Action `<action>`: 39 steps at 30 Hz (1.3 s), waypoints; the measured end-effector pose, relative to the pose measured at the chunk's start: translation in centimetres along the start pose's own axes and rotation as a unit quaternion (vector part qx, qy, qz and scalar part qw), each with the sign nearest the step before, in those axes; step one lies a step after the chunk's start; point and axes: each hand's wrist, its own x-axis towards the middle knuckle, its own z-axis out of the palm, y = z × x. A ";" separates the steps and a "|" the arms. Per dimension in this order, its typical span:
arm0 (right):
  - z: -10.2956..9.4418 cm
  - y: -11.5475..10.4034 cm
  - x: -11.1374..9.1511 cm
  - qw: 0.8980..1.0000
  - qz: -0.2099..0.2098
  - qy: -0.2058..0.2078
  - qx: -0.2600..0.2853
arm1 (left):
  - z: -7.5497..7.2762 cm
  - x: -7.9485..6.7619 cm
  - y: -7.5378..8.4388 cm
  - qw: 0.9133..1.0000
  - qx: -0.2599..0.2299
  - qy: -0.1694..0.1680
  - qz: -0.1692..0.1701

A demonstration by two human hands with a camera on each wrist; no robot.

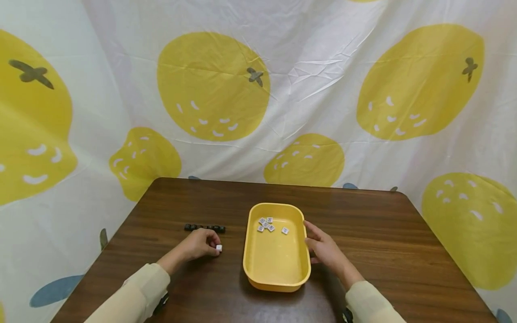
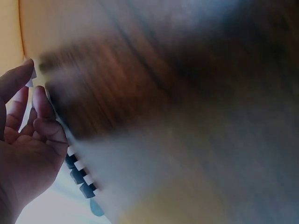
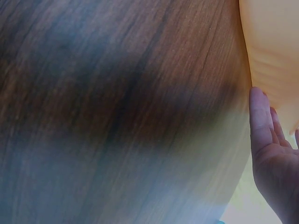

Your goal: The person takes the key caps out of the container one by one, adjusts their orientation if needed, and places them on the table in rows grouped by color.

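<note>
We advise a level grip, lower centre: left hand [image 1: 199, 244] pinching the white cube [image 1: 219, 247], right hand [image 1: 326, 252], straight-fingered, against the yellow tray [image 1: 276, 262].

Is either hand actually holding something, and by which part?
The left hand pinches a small white cube between thumb and fingers; which faces they grip is too small to tell. The right hand rests against the right side of the yellow tray.
</note>
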 end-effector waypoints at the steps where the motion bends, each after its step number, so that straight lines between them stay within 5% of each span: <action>1: 0.0 0.0 0.0 1.000 0.000 -0.001 -0.001 | 0.1 0.0 0.0 1.000 -0.001 0.000 0.002; 17: 0.1 0.0 -0.1 1.000 -0.002 -0.004 0.000 | -0.6 0.4 0.1 1.000 0.000 0.012 -0.013; 27: 0.1 -0.1 -0.2 1.000 -0.003 0.002 0.002 | -0.9 3.4 4.4 1.000 -0.005 0.024 0.013; 39: 0.2 -0.1 -0.1 1.000 -0.003 0.013 -0.005 | 2.9 9.0 10.8 0.998 -0.023 -0.018 0.049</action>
